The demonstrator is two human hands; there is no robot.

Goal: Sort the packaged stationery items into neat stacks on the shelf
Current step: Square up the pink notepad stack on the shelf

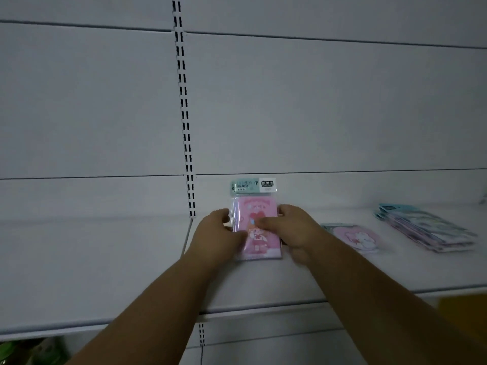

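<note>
Pink packets (pixel 255 227), another stack (pixel 427 227) rightward

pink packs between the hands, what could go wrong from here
1. The pink packs look like several glossy sleeves squeezed between the left hand and right hand; on release they may slide and fan out.
2. The right forearm passes close to the single pack; pulling back could nudge it.
3. The stack at far right is already splayed, so adding more could make it slip.
</note>
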